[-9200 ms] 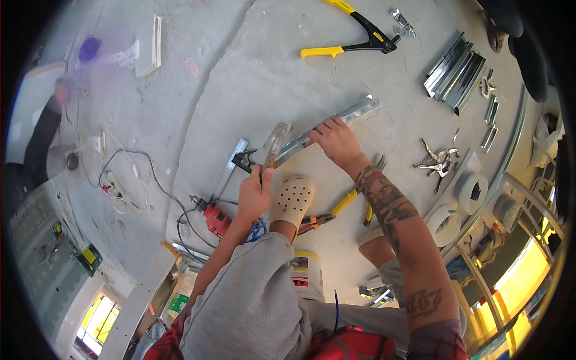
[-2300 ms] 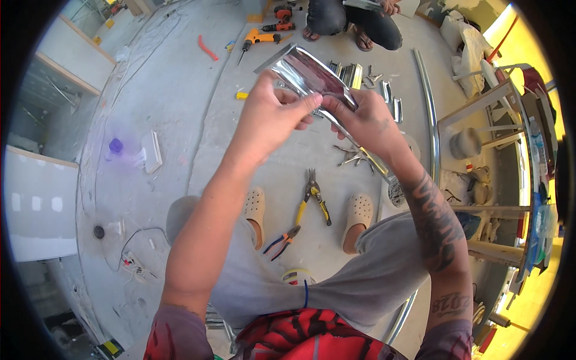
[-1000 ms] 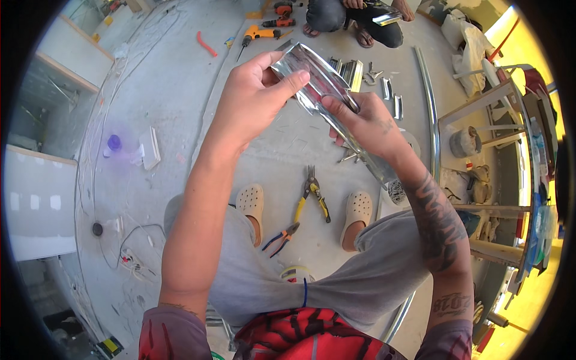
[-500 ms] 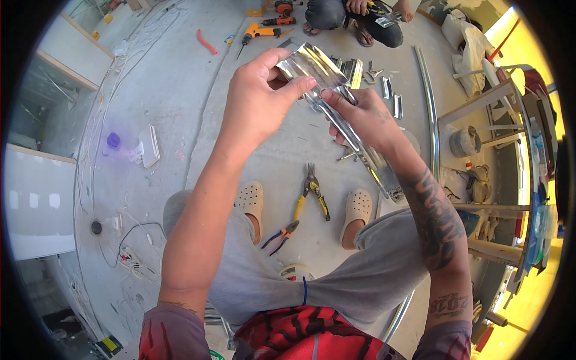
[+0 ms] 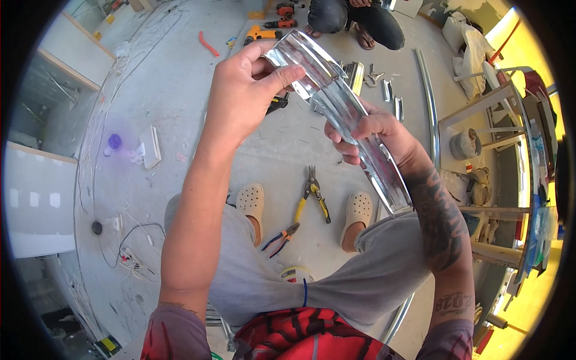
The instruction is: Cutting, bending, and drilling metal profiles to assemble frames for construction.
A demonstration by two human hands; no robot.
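A shiny metal channel (image 5: 339, 111) is held up in front of me, slanting from upper left to lower right. Its upper end is pinched between the thumb and fingers of my left hand (image 5: 246, 87). Farther down its length, my right hand (image 5: 375, 129) grips it with the thumb on top and the fingers at the edge. Two sections seem to overlap partway along the metal. On the floor between my feet lie yellow-handled tin snips (image 5: 311, 195), and nearer to me are blue-and-orange pliers (image 5: 281, 239).
Orange power drills (image 5: 264, 34) lie at the far side beside a crouching person (image 5: 360, 24). Short metal offcuts (image 5: 393, 99) and a long metal profile (image 5: 427, 108) rest to the right. Cables (image 5: 135, 231) run along the left floor. A wooden frame (image 5: 480, 105) stands right.
The channel has turned its open face toward me. My right hand has slid down along it, and my left hand has shifted slightly up and left.
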